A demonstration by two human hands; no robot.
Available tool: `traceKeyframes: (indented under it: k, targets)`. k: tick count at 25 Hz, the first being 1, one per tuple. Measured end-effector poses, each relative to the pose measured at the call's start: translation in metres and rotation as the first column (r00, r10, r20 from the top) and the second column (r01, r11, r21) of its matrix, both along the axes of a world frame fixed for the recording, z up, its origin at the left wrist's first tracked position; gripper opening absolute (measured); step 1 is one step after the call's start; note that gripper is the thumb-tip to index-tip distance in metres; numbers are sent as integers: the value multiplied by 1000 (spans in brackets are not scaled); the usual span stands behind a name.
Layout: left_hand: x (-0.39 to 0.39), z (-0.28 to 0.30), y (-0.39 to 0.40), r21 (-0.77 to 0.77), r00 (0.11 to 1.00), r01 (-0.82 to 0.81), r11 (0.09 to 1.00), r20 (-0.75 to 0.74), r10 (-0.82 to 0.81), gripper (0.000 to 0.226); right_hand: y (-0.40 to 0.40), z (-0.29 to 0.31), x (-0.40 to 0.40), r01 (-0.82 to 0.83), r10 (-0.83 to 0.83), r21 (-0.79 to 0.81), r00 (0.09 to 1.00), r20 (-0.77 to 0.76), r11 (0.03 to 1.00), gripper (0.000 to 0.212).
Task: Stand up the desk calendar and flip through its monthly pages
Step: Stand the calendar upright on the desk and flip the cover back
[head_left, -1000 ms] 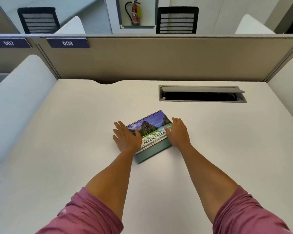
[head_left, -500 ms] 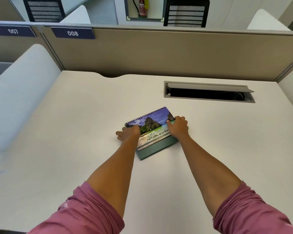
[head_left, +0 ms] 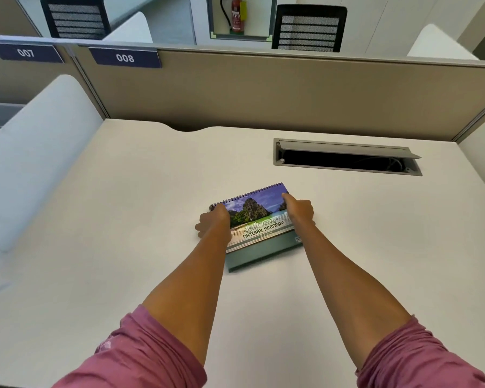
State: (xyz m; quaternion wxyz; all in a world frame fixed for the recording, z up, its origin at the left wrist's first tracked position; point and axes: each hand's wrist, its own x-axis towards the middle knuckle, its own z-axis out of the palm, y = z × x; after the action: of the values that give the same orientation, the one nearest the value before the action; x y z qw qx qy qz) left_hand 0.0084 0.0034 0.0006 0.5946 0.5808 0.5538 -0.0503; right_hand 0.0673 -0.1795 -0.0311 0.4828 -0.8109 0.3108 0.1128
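Observation:
A spiral-bound desk calendar (head_left: pixel 256 222) with a scenery cover reading "Natural Scenery" and a green base sits near the middle of the white desk (head_left: pixel 123 219), turned slightly anticlockwise. Its far, spiral edge is raised off the desk. My left hand (head_left: pixel 213 221) grips its left edge, fingers curled around the side. My right hand (head_left: pixel 298 210) holds the right edge, thumb on the cover and fingers tucked behind.
An open cable slot (head_left: pixel 347 161) is sunk into the desk at the back right. Beige partition walls (head_left: pixel 263 91) with labels 007 and 008 close off the back. White side dividers (head_left: pixel 34 152) flank the desk on both sides.
Both hands went from resting flat on the calendar to gripping its side edges. The spiral end has tilted up from the desk.

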Motion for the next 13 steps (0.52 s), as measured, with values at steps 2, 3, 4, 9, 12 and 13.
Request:
traceKeyframes:
  k: [2,3,4,9,12,13]
  targets:
    - [0,5,0,90,1000,26,996,-18,-24,41,8,4,0,42,-43,18,999,34,999,50]
    - [0,8,0,106,1000,17,994,-14,-15,41,12,7,0,62,-63,25,996,56,998,45]
    - [1,10,3,105,1000,-8,994,5,8,42,17,10,1,80,-83,35,993,84,996,43]
    - [10,31,27,-10,963,-172,985,211,170,43,46,22,1,160,-195,143,941,278,977,31]
    - [17,45,43,-102,928,-272,957,236,288,48,60,28,4,184,-266,237,887,377,954,27]
    - [19,48,50,-135,917,-287,948,246,313,48,64,29,5,177,-276,268,875,397,947,29]
